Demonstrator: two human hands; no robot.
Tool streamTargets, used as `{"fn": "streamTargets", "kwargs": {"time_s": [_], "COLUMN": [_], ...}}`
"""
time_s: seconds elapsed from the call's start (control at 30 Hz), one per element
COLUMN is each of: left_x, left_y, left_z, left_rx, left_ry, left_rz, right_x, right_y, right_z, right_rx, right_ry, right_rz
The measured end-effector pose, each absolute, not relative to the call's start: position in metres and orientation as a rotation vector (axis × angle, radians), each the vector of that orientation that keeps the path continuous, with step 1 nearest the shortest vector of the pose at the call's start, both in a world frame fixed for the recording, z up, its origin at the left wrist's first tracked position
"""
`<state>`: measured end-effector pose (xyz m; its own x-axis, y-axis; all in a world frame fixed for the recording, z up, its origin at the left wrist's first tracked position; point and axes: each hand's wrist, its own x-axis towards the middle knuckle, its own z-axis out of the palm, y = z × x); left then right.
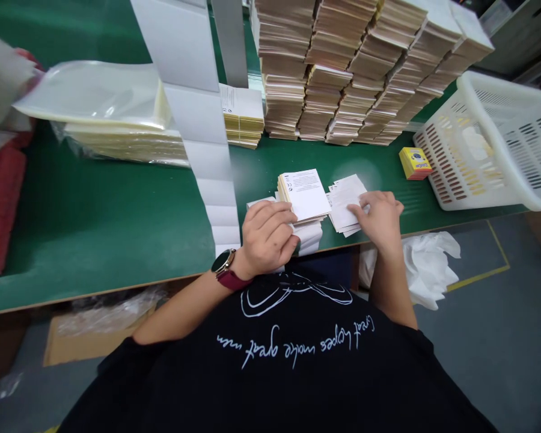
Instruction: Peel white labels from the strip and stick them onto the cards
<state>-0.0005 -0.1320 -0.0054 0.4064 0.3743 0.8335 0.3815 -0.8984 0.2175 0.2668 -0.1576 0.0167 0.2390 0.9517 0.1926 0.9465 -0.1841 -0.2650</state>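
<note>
We are holding a paper stack (307,236) in our left hand (268,236) near the counter's (117,282) front edge, our right hand (379,219) lying open on loose papers (346,201), with many tall piles (338,72) left behind.

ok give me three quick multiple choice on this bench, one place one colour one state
1. Where is the small yellow box?
A) on the paper stacks
B) on the green bench, beside the white basket
C) on the floor

2. What colour is the watch strap?
A) dark red
B) bright blue
C) pale yellow

3. What is the right hand doing?
A) gripping the basket rim
B) pressing its fingers on loose white sheets
C) hanging below the bench

1 B: the box sits outside the basket wall.
2 A: the band shows dark red.
3 B: the fingers lie on the sheets.
</note>
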Motion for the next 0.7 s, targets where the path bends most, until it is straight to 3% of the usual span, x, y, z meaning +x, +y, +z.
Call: {"fn": "streamTargets", "kwargs": {"time_s": [0.1, 0.23, 0.33, 0.5, 0.7], "left_x": [-0.001, 0.0, -0.001, -0.005, -0.006], "left_y": [-0.13, -0.132, -0.136, -0.14, -0.133], "left_z": [-0.004, -0.003, 0.001, 0.015, 0.029], "left_rx": [-2.651, -2.708, -2.797, -2.687, -2.686], "left_ry": [-0.756, -0.784, -0.769, -0.833, -0.383], "left_rz": [-1.596, -1.546, -1.481, -1.399, -1.332], "right_x": [0.259, 0.217, 0.19, 0.181, 0.179], "right_y": [-0.177, -0.199, -0.203, -0.199, -0.196], "right_z": [0.018, 0.028, 0.026, 0.015, 0.016], "right_rx": [-2.148, -1.505, -1.249, -1.176, -1.175], "right_ry": [-1.615, -1.654, -1.55, -1.429, -1.45], "right_rz": [-0.11, 0.493, 0.754, 0.845, 0.906]}}
